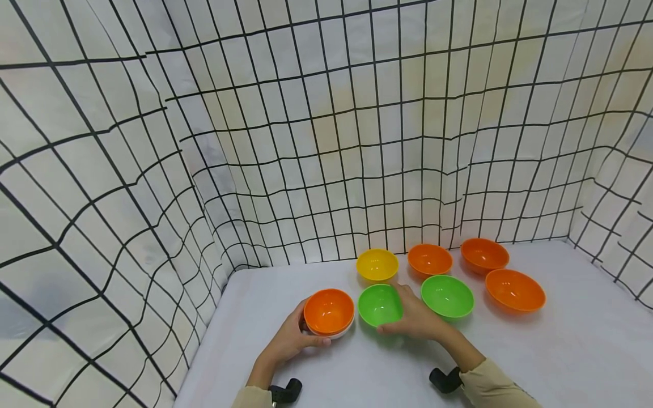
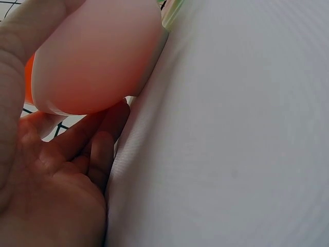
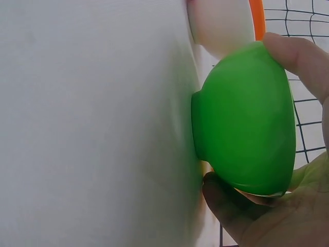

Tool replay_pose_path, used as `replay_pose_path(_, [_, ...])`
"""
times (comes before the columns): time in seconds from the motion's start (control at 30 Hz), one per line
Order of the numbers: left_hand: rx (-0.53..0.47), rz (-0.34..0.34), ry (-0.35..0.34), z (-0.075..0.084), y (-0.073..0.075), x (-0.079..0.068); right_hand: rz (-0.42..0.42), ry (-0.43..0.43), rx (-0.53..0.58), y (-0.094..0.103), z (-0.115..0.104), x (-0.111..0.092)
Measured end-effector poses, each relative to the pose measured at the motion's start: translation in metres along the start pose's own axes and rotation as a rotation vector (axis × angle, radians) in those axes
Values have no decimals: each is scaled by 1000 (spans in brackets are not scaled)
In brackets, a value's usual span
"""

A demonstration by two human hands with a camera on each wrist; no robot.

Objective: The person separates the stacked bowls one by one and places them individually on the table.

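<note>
An orange bowl (image 1: 329,310) sits nested in a white bowl (image 2: 100,62), whose pale wall shows below the orange rim. My left hand (image 1: 291,340) holds this pair from the left, thumb across the near side and fingers curled around behind. Just to the right, my right hand (image 1: 415,318) grips a green bowl (image 3: 247,121) by its right side, with the thumb near the front rim. In the right wrist view this bowl's foot is right at the white cloth, upright and close beside the white bowl.
Behind stand a yellow bowl (image 1: 377,265) and an orange bowl (image 1: 429,259). A second green bowl (image 1: 447,296) is right of my right hand, with two more orange bowls (image 1: 484,255) farther right. White sheeting with a black grid (image 1: 326,136) encloses the white-covered table (image 1: 576,328).
</note>
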State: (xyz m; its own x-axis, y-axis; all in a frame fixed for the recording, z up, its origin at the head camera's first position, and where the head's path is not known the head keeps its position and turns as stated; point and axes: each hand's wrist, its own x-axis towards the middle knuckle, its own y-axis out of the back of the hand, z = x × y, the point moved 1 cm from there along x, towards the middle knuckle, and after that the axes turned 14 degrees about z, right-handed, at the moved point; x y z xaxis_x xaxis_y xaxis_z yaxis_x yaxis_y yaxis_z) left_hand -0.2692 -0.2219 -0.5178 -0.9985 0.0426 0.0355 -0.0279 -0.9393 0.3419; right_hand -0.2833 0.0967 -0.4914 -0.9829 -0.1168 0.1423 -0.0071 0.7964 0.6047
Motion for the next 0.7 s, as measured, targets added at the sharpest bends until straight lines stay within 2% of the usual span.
replay_pose_path(0.7, [17,0,-14,-1,0,0,25,4,3,-4,7,3])
